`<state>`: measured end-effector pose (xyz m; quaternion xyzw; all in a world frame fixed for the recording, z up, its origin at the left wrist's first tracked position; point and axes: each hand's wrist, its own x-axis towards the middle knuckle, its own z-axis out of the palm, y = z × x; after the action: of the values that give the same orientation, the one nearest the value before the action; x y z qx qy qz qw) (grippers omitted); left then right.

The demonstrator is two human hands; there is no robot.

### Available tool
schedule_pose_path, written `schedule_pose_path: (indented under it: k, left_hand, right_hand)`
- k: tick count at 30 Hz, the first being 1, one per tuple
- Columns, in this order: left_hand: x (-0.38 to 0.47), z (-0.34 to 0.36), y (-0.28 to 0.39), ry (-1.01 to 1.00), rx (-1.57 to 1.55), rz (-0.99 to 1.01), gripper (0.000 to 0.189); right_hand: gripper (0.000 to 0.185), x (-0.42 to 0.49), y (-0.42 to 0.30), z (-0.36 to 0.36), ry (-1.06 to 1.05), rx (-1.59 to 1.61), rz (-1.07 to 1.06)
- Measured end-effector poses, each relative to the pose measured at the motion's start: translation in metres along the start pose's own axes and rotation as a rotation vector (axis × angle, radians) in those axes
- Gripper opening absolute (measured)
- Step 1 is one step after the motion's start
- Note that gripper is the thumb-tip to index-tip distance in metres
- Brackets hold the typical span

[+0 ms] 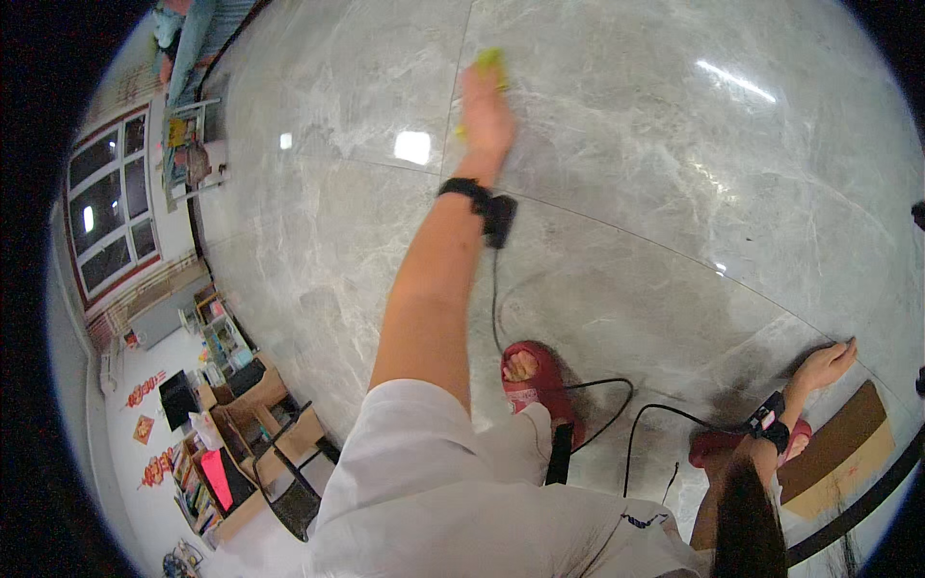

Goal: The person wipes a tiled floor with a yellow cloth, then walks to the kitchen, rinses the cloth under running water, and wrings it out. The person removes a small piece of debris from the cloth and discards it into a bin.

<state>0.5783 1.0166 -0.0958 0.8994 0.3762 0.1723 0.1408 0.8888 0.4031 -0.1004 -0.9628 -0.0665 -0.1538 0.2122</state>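
Note:
Near the top of the head view, my left hand [488, 112] is stretched out over the glossy grey tiled floor [614, 144], slightly blurred. It holds a yellow-green cloth or sponge [493, 66], which shows past the fingers and at the hand's side; its exact kind is unclear. A black strap with a small box [498, 220] and a cable is round that wrist. At the lower right, my right hand [825, 367] is low over or on the floor, near a flat brown cardboard piece [838, 455]. Nothing shows in its fingers, which look partly extended. It wears a black wrist device [767, 423].
Red slippers [538, 376] are on the feet, with black cables [629, 404] looping between them. A black chair [293, 498] and a wooden desk [249, 404] with many things stand at the left. Beyond are a window [112, 206] and a white rack [195, 152]. A dark curved bar [860, 516] crosses the lower right.

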Motion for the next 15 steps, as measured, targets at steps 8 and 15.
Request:
schedule_pose_path:
  k: [8, 15]
  left_hand:
    - [-0.042, 0.061, 0.284, -0.226, -0.535, 0.396, 0.051]
    - [-0.057, -0.01, 0.14, 0.113, -0.408, -0.054, 0.048]
  right_hand:
    - [0.045, -0.007, -0.046, -0.008, 0.011, -0.291, -0.035]
    - [0.045, -0.007, -0.044, -0.003, 0.006, -0.275, 0.004]
